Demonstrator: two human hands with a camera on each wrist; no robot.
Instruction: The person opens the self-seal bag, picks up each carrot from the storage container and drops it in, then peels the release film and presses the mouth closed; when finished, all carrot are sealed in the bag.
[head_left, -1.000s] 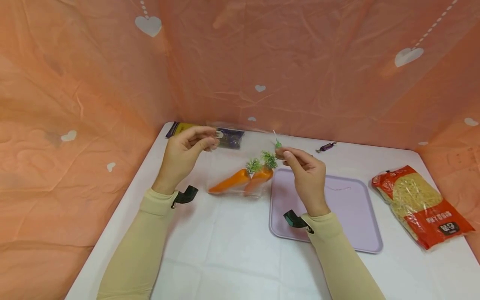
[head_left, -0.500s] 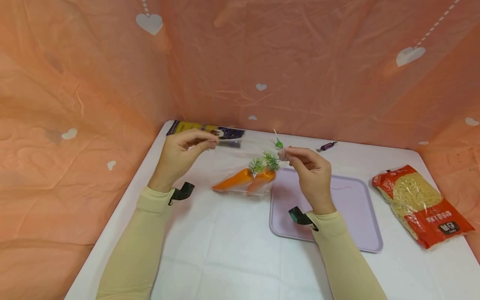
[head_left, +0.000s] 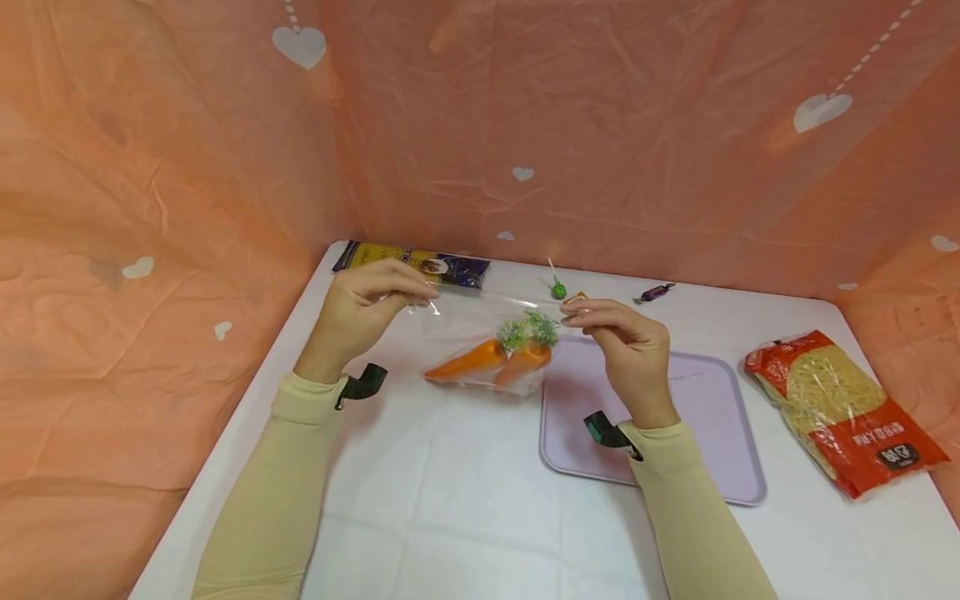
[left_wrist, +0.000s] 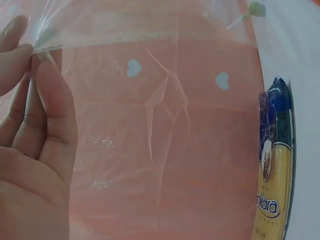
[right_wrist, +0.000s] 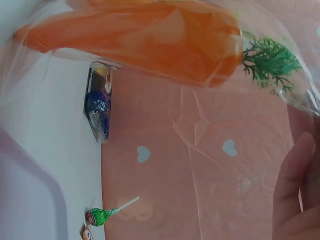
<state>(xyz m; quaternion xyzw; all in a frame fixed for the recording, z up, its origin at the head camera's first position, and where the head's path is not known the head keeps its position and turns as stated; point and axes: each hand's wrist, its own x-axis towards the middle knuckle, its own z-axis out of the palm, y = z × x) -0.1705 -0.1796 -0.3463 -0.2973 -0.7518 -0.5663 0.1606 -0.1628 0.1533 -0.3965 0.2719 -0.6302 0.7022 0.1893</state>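
A clear plastic bag [head_left: 457, 321] hangs between my hands, over the table and beside the tray. Inside lie two orange carrots [head_left: 468, 361] with frilly green tops. My left hand [head_left: 360, 315] pinches the bag's upper left edge between thumb and fingers; in the left wrist view the film gathers at the fingertips of that hand [left_wrist: 40, 130]. On the other side my right hand [head_left: 630, 342] pinches the upper right edge. The right wrist view shows one carrot [right_wrist: 150, 42] close up through the film, with part of the right hand [right_wrist: 295, 190] at the border.
A lilac tray [head_left: 573, 454] lies under my right forearm. Behind are a yellow and blue pasta packet [head_left: 408, 257], a green lollipop [head_left: 558, 289], a small orange-wrapped sweet [head_left: 576, 297] and a purple-wrapped candy [head_left: 655, 292]. A red noodle bag [head_left: 847, 417] lies far right.
My right hand has moved right and slightly down, widening the gap between the hands. The bag with the carrots has shifted slightly right. The lollipop and orange-wrapped sweet have become less covered.
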